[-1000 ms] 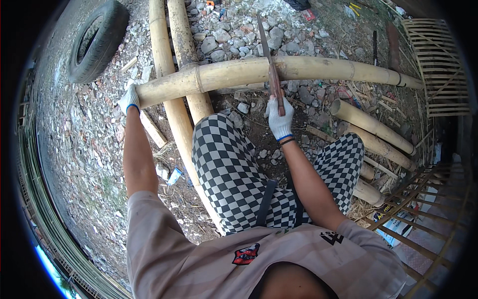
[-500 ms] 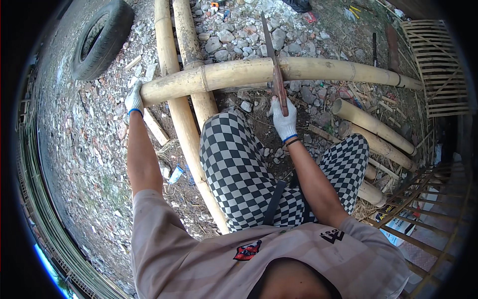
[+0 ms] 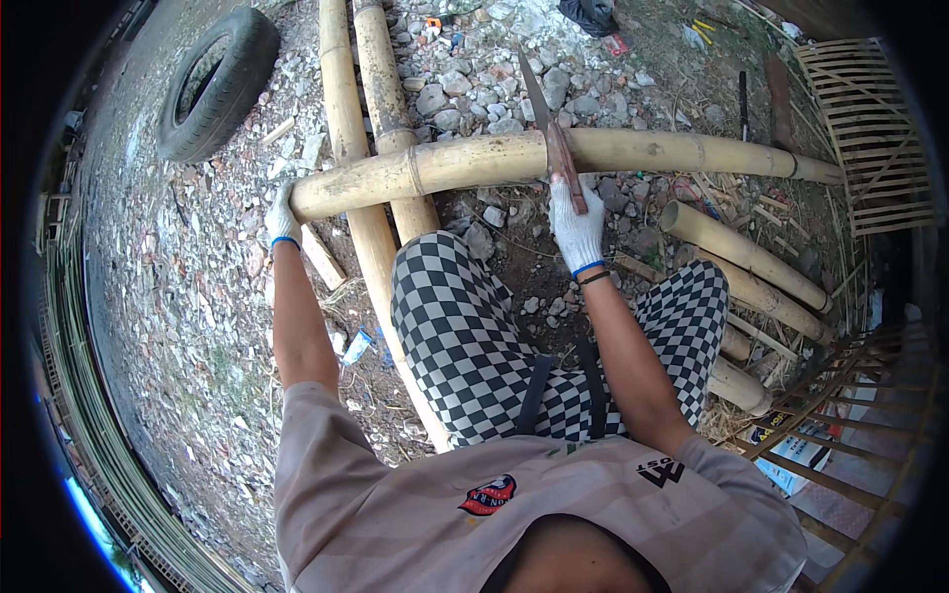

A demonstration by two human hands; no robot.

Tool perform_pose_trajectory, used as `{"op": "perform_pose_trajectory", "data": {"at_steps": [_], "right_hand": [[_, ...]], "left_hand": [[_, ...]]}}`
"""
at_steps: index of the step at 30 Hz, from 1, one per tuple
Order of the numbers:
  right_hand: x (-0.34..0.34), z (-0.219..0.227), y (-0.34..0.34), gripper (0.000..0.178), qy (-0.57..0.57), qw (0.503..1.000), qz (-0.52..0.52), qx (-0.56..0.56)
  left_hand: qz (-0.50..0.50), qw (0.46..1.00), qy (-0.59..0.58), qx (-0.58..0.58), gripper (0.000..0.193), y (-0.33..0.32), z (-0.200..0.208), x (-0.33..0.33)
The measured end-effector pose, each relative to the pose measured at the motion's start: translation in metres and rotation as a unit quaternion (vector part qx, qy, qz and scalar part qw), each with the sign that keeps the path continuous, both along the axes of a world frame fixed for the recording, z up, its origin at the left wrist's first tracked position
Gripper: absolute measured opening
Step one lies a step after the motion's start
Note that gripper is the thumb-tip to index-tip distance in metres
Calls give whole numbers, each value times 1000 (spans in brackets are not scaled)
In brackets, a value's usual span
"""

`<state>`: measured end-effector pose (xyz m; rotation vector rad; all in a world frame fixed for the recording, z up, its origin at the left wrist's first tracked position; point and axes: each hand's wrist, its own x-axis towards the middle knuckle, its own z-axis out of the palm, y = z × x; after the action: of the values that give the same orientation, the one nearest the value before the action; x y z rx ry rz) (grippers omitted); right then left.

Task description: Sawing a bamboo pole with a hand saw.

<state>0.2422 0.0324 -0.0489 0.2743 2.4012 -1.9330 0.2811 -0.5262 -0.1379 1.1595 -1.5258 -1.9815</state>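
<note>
A thick, pale bamboo pole (image 3: 474, 161) lies crosswise in front of me, resting on two other bamboo poles (image 3: 341, 99) near its left end. My left hand (image 3: 282, 219), in a white knit glove with a blue cuff, grips that end; its fingers are partly hidden. My gloved right hand (image 3: 576, 232) is closed round the brown handle of a handsaw (image 3: 537, 96). The saw lies across the crosswise pole near its middle, its blade pointing away from me. Any cut beneath it is hidden.
Rubble and stones cover the ground. A tyre (image 3: 252, 94) lies at the far left. Several shorter bamboo pieces (image 3: 746, 255) lie right of my checkered knees. A slatted bamboo panel (image 3: 870, 133) stands at the far right, and a black bag (image 3: 591, 14) lies at the back.
My right hand has moved forward with the saw, closer to the crosswise bamboo pole. My left hand keeps its hold on the pole's end. The whole view has shifted slightly.
</note>
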Motion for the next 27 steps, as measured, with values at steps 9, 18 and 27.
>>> {"op": "perform_pose_trajectory", "data": {"at_steps": [9,18,27], "right_hand": [[14,-28,-10,36,52,998,14,-27],[31,-49,8,29,113,994,2,12],[33,-39,6,32,66,997,32,34]], "left_hand": [[-23,960,-164,-224,69,-16,49,5],[-578,584,-122,-557,118,295,185,-122],[-628,507,-135,-575,87,365,94,-152]]}}
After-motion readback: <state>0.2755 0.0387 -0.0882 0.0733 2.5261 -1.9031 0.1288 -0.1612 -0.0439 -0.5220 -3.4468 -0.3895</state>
